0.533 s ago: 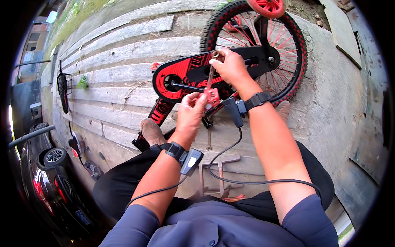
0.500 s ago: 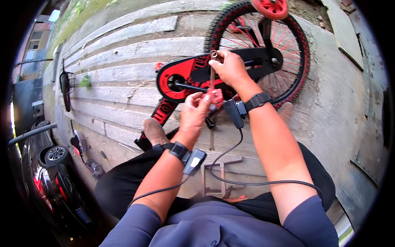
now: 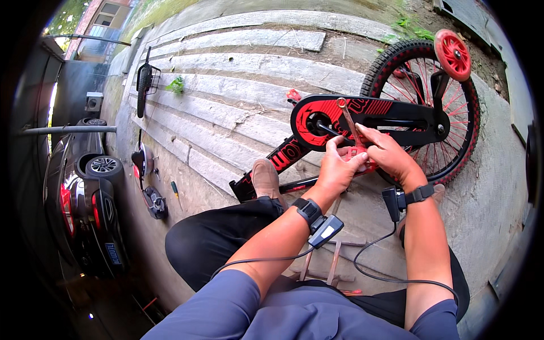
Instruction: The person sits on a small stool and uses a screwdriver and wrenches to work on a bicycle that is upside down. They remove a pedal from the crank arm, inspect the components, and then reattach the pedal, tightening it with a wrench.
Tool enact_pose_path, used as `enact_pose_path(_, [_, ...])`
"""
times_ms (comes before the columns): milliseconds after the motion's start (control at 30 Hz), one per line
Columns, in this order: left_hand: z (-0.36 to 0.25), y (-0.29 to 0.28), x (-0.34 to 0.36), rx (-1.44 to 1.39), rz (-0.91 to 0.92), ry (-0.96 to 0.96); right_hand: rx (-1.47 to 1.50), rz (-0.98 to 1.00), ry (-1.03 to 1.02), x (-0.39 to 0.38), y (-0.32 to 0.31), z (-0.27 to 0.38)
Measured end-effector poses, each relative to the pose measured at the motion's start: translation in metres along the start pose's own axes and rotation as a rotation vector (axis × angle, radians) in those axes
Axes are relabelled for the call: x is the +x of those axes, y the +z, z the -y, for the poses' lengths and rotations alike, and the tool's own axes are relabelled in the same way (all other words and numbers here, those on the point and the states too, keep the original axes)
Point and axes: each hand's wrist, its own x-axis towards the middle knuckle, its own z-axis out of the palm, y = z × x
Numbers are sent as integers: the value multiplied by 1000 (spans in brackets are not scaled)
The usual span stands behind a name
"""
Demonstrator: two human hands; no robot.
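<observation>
My left hand (image 3: 338,169) is closed with its fingertips on a red pedal (image 3: 356,152) at the end of the crank arm (image 3: 328,128). Close against it, my right hand (image 3: 392,157) grips the lower part of a rusty wrench (image 3: 350,122), whose ring end points up and away. The wrench's lower end is hidden among my fingers at the pedal. Behind both hands lies the black and red chain guard (image 3: 391,118) of a small bicycle. Its rear wheel (image 3: 469,133) has red spokes, and a red training wheel (image 3: 453,55) stands out beside it.
A low rusty metal stand (image 3: 334,263) is between my legs. My shoe (image 3: 265,180) is by the frame tube (image 3: 283,156). To the left lie a screwdriver (image 3: 174,188), a saddle (image 3: 141,160) and a wheel with a basket (image 3: 146,85). A dark car (image 3: 85,198) stands farther left.
My right hand has slid down from the wrench's ring end toward the pedal, leaving that end bare. My view has shifted left, so the bicycle appears farther right.
</observation>
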Motion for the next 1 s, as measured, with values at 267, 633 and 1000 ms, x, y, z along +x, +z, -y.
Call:
enact_pose_path(267, [-17, -2, -6, -15, 45, -56, -111, 86, -47, -22, 3, 19])
enact_pose_path(633, [-22, -34, 13, 861, -306, 538, -255, -72, -82, -21, 23, 5])
enact_pose_path(1000, [-32, -52, 29, 1193, -256, 700, -264, -99, -97, -19, 22, 12])
